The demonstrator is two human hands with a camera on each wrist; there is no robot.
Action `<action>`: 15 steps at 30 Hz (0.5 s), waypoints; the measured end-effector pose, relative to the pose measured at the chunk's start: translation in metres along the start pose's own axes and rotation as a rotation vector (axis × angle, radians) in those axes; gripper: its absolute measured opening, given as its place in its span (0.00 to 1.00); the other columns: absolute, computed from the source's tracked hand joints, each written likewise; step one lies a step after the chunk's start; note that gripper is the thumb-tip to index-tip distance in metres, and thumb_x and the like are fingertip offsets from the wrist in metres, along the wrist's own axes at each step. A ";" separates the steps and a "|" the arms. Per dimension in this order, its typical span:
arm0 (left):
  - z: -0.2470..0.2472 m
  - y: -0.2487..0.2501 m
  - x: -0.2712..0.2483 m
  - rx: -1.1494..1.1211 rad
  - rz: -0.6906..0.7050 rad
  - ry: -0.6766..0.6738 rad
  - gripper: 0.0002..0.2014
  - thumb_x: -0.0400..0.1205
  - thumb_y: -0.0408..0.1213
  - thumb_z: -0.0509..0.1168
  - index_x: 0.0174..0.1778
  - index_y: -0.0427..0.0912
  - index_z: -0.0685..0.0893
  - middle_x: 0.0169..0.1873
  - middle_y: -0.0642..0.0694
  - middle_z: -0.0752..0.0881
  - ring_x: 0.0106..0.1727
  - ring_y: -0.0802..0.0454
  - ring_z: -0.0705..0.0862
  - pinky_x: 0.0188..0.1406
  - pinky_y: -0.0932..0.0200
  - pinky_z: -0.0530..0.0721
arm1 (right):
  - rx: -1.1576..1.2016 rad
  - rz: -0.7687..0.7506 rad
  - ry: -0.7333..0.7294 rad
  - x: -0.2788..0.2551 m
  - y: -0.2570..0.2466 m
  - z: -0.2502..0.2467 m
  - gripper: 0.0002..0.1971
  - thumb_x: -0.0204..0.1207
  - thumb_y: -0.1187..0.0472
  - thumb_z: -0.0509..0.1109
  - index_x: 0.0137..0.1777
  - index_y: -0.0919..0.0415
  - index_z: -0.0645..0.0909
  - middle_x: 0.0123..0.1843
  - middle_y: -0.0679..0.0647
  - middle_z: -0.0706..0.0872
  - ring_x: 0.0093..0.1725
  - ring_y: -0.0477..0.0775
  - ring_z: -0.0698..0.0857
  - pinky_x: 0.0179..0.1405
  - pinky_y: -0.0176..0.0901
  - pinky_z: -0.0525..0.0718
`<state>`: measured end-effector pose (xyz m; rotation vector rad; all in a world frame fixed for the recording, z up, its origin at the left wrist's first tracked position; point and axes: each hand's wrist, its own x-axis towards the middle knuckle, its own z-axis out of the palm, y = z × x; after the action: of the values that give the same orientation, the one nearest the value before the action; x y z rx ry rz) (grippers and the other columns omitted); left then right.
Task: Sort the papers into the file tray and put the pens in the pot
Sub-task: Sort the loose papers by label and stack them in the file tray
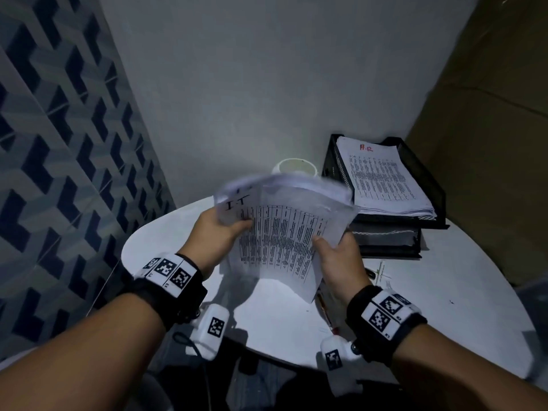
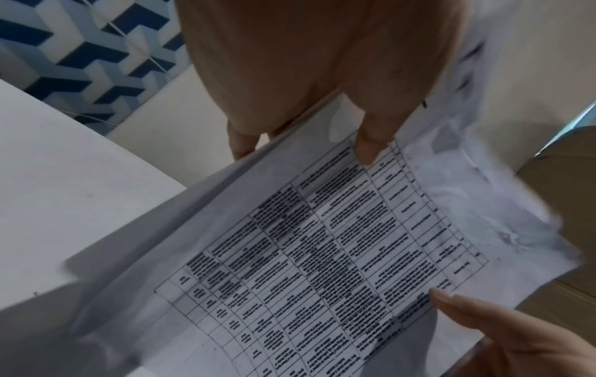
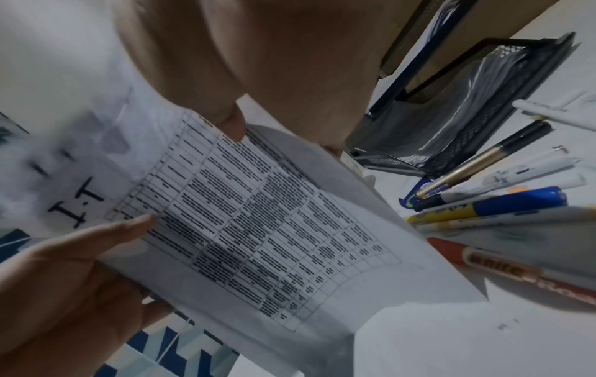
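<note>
hands: left hand (image 1: pixel 218 232) and right hand (image 1: pixel 336 256) both grip the "i.t" papers (image 1: pixel 281 229) above the tabletop (image 1: pixel 444 292)
pens (image 3: pixel 490 204): still loose on tabletop
pot (image 1: pixel 295 167): looks empty
file tray (image 1: pixel 427 179): "h.r" stack already filed

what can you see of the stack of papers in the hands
The stack of papers is white, its top sheet printed with a dense black table and hand-lettered "I.T" at one corner. It is held tilted above the white table, far edges fanned and blurred. The left hand and right hand pinch opposite edges.
</note>
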<state>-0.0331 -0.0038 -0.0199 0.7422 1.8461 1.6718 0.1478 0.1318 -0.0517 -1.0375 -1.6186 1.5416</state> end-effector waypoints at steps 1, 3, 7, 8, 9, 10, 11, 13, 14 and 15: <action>0.000 -0.002 0.000 0.017 -0.021 -0.003 0.12 0.82 0.27 0.73 0.61 0.40 0.91 0.54 0.45 0.95 0.59 0.46 0.92 0.68 0.37 0.86 | -0.009 0.014 -0.008 0.000 0.001 0.000 0.16 0.81 0.62 0.71 0.68 0.58 0.81 0.59 0.51 0.91 0.58 0.53 0.91 0.67 0.63 0.86; 0.001 -0.005 0.001 0.031 -0.048 0.007 0.13 0.81 0.25 0.73 0.60 0.39 0.91 0.53 0.45 0.95 0.57 0.46 0.93 0.67 0.39 0.87 | -0.012 0.033 -0.019 0.002 0.004 -0.001 0.16 0.83 0.67 0.69 0.70 0.58 0.79 0.60 0.51 0.91 0.58 0.51 0.90 0.66 0.60 0.87; 0.005 -0.002 -0.001 0.005 -0.049 0.026 0.16 0.79 0.19 0.69 0.59 0.36 0.91 0.52 0.40 0.94 0.57 0.41 0.92 0.62 0.43 0.89 | 0.013 0.055 -0.012 0.007 0.005 -0.004 0.17 0.79 0.67 0.68 0.67 0.56 0.80 0.59 0.52 0.91 0.57 0.54 0.91 0.62 0.60 0.89; 0.005 -0.002 0.000 -0.002 -0.041 0.036 0.17 0.77 0.17 0.69 0.59 0.35 0.90 0.51 0.38 0.94 0.58 0.38 0.92 0.61 0.44 0.89 | 0.019 0.069 -0.011 0.008 0.006 -0.005 0.18 0.77 0.66 0.68 0.66 0.56 0.81 0.57 0.54 0.92 0.57 0.57 0.91 0.61 0.62 0.89; 0.005 -0.002 0.001 -0.014 -0.034 0.041 0.18 0.75 0.17 0.69 0.59 0.34 0.90 0.51 0.37 0.94 0.58 0.37 0.91 0.61 0.44 0.89 | 0.027 0.085 -0.021 0.009 0.006 -0.006 0.18 0.76 0.67 0.67 0.65 0.57 0.81 0.56 0.55 0.92 0.56 0.59 0.91 0.60 0.63 0.89; 0.006 -0.002 0.001 -0.029 -0.033 0.037 0.19 0.73 0.19 0.70 0.60 0.34 0.90 0.52 0.36 0.94 0.58 0.36 0.91 0.60 0.43 0.89 | 0.033 0.099 -0.037 0.010 0.006 -0.006 0.18 0.77 0.70 0.65 0.65 0.59 0.82 0.56 0.57 0.92 0.56 0.62 0.91 0.58 0.63 0.90; 0.007 -0.002 0.001 -0.042 -0.033 0.022 0.20 0.71 0.23 0.70 0.60 0.34 0.90 0.52 0.35 0.94 0.57 0.37 0.92 0.60 0.42 0.89 | 0.041 0.115 -0.053 0.010 0.005 -0.006 0.18 0.77 0.73 0.64 0.65 0.60 0.82 0.56 0.58 0.92 0.56 0.63 0.91 0.58 0.63 0.90; 0.008 -0.003 0.001 -0.036 -0.041 0.000 0.16 0.74 0.27 0.73 0.59 0.36 0.91 0.52 0.37 0.94 0.57 0.39 0.92 0.62 0.42 0.89 | 0.047 0.146 -0.070 0.010 0.005 -0.007 0.21 0.78 0.76 0.62 0.67 0.60 0.81 0.58 0.57 0.92 0.57 0.62 0.91 0.57 0.62 0.90; 0.009 -0.004 0.002 -0.013 -0.041 -0.004 0.12 0.79 0.29 0.74 0.58 0.37 0.91 0.53 0.39 0.94 0.57 0.42 0.92 0.64 0.43 0.88 | 0.050 0.152 -0.074 0.010 0.004 -0.007 0.22 0.78 0.75 0.62 0.69 0.59 0.80 0.59 0.57 0.92 0.58 0.62 0.90 0.56 0.60 0.90; 0.010 -0.004 0.002 0.013 -0.033 -0.006 0.09 0.84 0.30 0.72 0.59 0.37 0.92 0.53 0.42 0.95 0.57 0.44 0.93 0.65 0.45 0.88 | 0.050 0.157 -0.077 0.010 0.003 -0.007 0.22 0.79 0.75 0.62 0.70 0.58 0.78 0.60 0.58 0.91 0.58 0.61 0.90 0.53 0.57 0.89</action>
<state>-0.0277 0.0039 -0.0246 0.7181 1.8571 1.6369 0.1498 0.1444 -0.0546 -1.1127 -1.5726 1.7356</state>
